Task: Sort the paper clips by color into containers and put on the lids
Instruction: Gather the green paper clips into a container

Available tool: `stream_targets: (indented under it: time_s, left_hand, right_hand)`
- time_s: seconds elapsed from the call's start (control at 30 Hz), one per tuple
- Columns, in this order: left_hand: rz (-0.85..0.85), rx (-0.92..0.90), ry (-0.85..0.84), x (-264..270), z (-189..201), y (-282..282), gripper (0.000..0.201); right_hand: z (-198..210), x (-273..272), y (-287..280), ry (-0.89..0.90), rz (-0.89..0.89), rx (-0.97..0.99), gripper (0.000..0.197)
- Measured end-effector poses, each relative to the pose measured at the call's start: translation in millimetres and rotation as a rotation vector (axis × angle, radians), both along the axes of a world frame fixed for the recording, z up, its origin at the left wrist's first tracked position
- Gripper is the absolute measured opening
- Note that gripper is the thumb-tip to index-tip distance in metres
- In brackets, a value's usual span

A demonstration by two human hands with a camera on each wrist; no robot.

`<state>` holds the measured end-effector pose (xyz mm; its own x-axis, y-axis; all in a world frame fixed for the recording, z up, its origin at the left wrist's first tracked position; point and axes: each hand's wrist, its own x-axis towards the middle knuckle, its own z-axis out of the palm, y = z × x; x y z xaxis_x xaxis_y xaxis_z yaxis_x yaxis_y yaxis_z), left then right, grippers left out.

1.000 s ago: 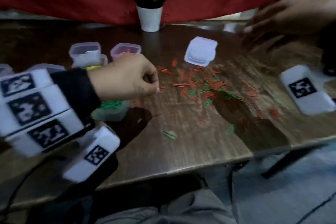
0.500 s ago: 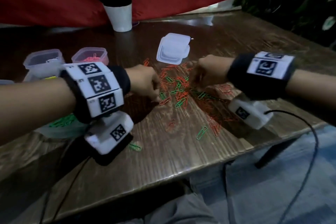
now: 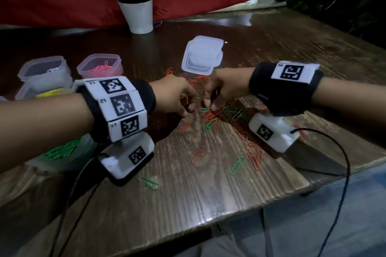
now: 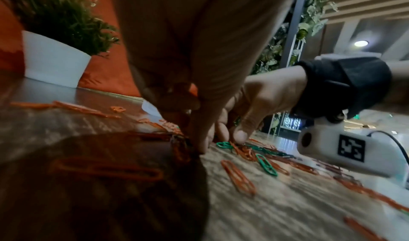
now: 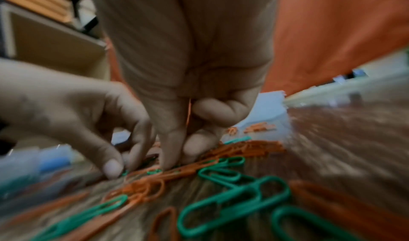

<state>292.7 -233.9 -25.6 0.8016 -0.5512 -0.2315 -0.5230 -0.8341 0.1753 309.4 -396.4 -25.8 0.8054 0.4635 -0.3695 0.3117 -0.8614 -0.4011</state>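
Dozens of orange wire paper clips (image 3: 208, 116) and green wire paper clips (image 3: 210, 125), mixed in one heap just on the near side of the stack of translucent square plastic lids (image 3: 201, 56), on the dark wooden table (image 3: 188, 204). Reaching in from left of the lids: left hand (image 3: 175, 94), thumb and fingertips drawn down to table level; cannot tell whether a clip sits between them. Reaching in from right of the lids: right hand (image 3: 225, 87), forefinger pressed into the heap, other fingers curled round a thin orange sliver, so apparently holding an orange clip or two already. Well left of the lids: open translucent plastic tubs (image 3: 117, 69), uncovered, one part-filled with green (image 3: 69, 165). Most likely slip: lifting a green clip hooked onto an orange one, since the wires lie interlocked under both sets of fingertips, and dropping it in the wrong tub. Could also collide, working almost touching over the same spot. Could spill tucked clips on the carry leftward from the lids to the tubs. Farthest from the lids, near the table's front edge, a few strays, easily swept off by the white wrist unit (image 3: 269, 131) or its black cable (image 3: 342, 152).
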Motion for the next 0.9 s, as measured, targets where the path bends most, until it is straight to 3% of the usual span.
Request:
stream_targets:
  time_s: [0.17, 0.33, 0.5, 0.67, 0.77, 0.83, 0.9]
  left_hand:
    - [-0.011, -0.071, 0.046, 4, -4, 8, 0.006]
    - [0.007, -0.113, 0.018, 6, 2, 10, 0.011]
    - [0.07, -0.073, -0.093, 17, 3, 4, 0.007]
    - [0.005, -0.075, -0.145, 36, -2, -7, 0.026]
    - [-0.076, 0.007, -0.152, 39, -4, -15, 0.019]
    - [-0.074, 0.047, -0.12, 40, -2, -17, 0.014]
    - [-0.034, 0.04, -0.099, 40, 2, -14, 0.014]
  right_hand:
    - [1, 3, -6, 0.013, -0.098, 0.2, 0.015]
    - [0, 2, 9, -0.108, 0.022, -0.066, 0.013]
    - [0, 0, 8, -0.114, 0.038, -0.135, 0.006]
    - [10, 3, -11, 0.007, -0.224, 0.177, 0.024]
    - [16, 0, -16, 0.056, -0.305, 0.261, 0.024]
    - [16, -5, -9, 0.064, -0.277, 0.221, 0.023]
    - [10, -11, 1, -0.016, -0.156, 0.041, 0.017]
